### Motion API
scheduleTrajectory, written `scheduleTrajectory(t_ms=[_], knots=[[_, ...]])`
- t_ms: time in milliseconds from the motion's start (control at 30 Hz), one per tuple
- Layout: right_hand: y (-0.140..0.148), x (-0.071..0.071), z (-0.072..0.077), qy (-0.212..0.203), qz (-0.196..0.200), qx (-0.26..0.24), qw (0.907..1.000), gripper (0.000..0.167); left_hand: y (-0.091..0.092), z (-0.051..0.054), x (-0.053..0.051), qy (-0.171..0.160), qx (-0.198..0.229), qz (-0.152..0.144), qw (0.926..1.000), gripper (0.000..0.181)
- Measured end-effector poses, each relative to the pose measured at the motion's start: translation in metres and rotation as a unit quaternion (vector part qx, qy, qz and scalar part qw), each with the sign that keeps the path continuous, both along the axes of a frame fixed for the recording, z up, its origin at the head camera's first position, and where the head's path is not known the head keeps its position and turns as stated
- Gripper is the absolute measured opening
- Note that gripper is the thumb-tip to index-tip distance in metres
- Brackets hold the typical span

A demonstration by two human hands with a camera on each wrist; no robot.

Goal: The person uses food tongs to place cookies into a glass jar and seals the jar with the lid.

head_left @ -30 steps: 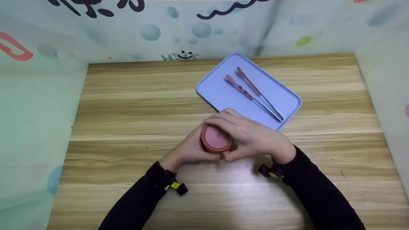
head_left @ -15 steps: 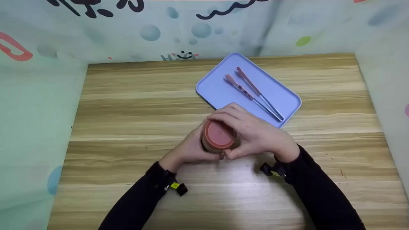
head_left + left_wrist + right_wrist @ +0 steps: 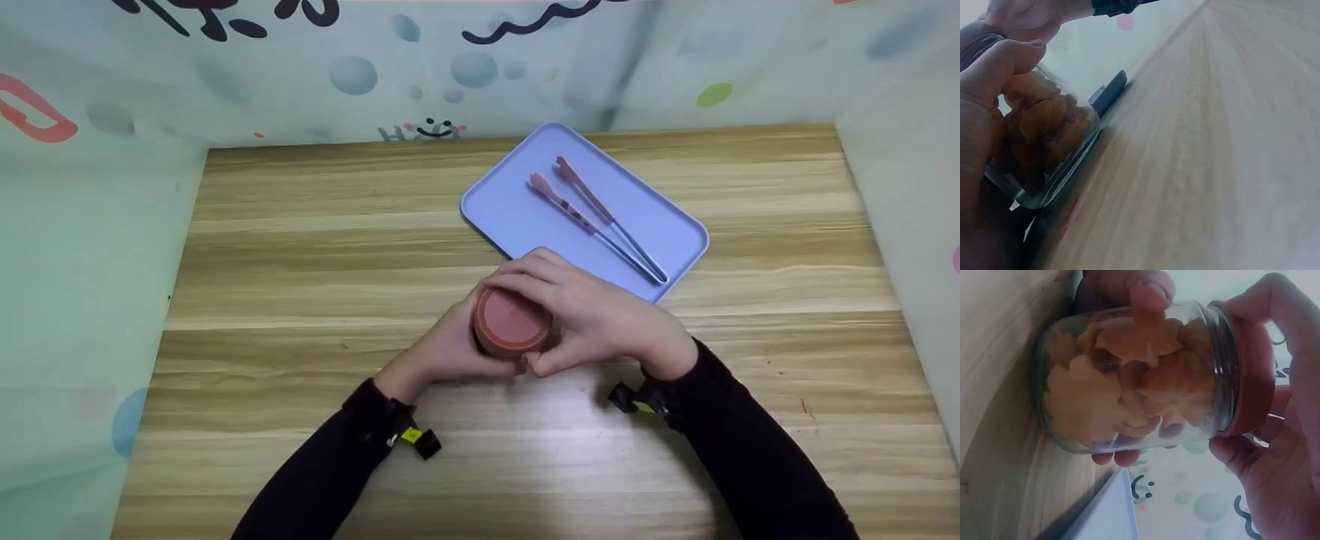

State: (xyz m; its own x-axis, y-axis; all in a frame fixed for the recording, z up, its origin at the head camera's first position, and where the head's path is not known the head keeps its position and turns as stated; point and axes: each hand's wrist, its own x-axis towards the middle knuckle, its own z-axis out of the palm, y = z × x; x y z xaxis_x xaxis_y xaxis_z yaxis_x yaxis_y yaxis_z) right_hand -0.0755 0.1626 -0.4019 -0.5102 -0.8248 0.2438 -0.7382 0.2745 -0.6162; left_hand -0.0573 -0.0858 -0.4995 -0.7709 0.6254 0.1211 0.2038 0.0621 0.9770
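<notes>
A clear glass jar [image 3: 1185, 433] with a reddish-brown lid [image 3: 514, 319] stands between both hands over the table. Flower-shaped biscuits [image 3: 1081, 399] fill much of it, and they show through the glass in the left wrist view too. My left hand [image 3: 450, 341] grips the jar's body from the left, thumb on the near side. My right hand [image 3: 604, 322] holds the lid by its rim, fingers over the far side and thumb on the near side. The lid sits at the jar's mouth with glass threads showing below it; I cannot tell how tightly it sits.
Behind the hands, a lilac tray [image 3: 495, 206] lies askew on the wooden table [image 3: 315, 255]. A pair of tongs [image 3: 576, 216] with pink handles and metal arms rests on it. Printed fabric walls [image 3: 285, 90] stand at the back and sides.
The right hand and lid shifted slightly up and right half a second ago, then came partly back. The left hand has stayed in place around the jar.
</notes>
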Motion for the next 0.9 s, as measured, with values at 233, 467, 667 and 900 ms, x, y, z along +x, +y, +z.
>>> scheduleTrajectory(t_ms=[233,467,667,900], knots=[[0.0023,-0.0012,0.0019,-0.005,-0.001,0.011,0.9999,0.099,0.0,0.0001,-0.0008,-0.009,0.002,-0.003,1.0,0.118],[-0.0014,0.0002,0.0025,0.011,-0.004,0.016,0.9998,0.099,-0.0011,0.0025,0.0004,-0.007,-0.001,-0.001,1.0,0.117],[-0.0047,0.0032,0.0037,0.026,-0.018,0.016,0.9994,0.096,-0.0011,0.0016,0.0,-0.009,0.007,0.0,0.9999,0.115],[-0.0065,0.0064,0.0054,0.014,-0.075,0.029,0.9967,0.092,-0.0001,0.0,-0.0023,0.006,0.019,-0.002,0.9998,0.104]])
